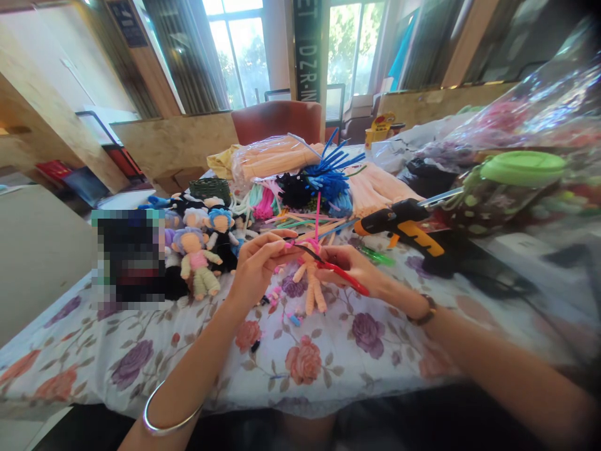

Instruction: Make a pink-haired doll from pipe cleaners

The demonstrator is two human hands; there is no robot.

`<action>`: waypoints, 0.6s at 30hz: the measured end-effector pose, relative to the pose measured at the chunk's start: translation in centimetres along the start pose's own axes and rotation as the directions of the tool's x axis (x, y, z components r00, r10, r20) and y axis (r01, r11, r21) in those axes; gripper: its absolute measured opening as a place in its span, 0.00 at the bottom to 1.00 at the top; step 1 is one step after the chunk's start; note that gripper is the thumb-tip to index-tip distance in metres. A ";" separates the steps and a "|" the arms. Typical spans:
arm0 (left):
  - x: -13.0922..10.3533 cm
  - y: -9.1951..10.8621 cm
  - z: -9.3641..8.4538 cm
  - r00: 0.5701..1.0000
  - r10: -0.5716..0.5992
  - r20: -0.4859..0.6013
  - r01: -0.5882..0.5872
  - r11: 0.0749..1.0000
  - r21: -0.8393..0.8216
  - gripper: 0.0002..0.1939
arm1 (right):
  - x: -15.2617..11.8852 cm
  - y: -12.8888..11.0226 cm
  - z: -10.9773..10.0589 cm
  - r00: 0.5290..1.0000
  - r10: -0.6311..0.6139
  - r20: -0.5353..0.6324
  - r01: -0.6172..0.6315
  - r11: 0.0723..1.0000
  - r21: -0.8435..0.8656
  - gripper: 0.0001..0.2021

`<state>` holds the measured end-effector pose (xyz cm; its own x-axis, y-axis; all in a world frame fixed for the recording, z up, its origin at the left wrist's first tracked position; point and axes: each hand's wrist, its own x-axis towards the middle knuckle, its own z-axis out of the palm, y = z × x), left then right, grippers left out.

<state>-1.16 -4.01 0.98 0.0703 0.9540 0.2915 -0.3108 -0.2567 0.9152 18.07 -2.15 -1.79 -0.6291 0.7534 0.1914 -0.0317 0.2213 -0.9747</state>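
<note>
"How are your fingers set?"

"My left hand (256,266) is pinched nearly closed on a small fuzzy pink end (288,245). My right hand (352,266) is curled around red-handled scissors with dark blades (345,274); I can't tell how far the blades are parted."

"And the doll?"

"The small peach doll of fuzzy stems, pink at its head (314,291), is upright between my hands."

"Any advice?"

"I'd hold the pink end steady, keep fingertips off the blades and make small snips."

"What's around?"

"A white tablecloth printed with roses (197,363), scraps near the doll, and a black-and-orange glue gun (399,219) to the right. Beyond are a reddish-brown chair (282,122) and 2 bright windows (241,59)."
</note>
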 end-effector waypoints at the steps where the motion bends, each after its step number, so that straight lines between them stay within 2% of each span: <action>1: 0.0 0.0 0.0 1.000 -0.009 -0.001 0.009 1.000 0.004 0.06 | 0.0 -0.1 -0.2 1.000 -0.004 0.027 0.004 1.000 -0.005 0.19; 7: 0.0 0.2 0.0 0.998 -0.057 0.033 0.057 0.998 -0.007 0.05 | 0.0 -1.0 -0.7 0.994 0.031 0.103 -0.027 0.999 -0.039 0.19; 18: 0.2 0.1 -0.4 0.993 -0.088 0.079 0.089 0.996 -0.008 0.05 | -0.2 -1.4 -0.4 0.997 0.023 0.074 -0.014 0.992 -0.128 0.21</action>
<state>-1.52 -3.81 0.97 0.1717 0.9576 0.2312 -0.3110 -0.1700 0.9351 18.54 -2.34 -0.42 -0.6858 0.7101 0.1596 0.0769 0.2887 -0.9543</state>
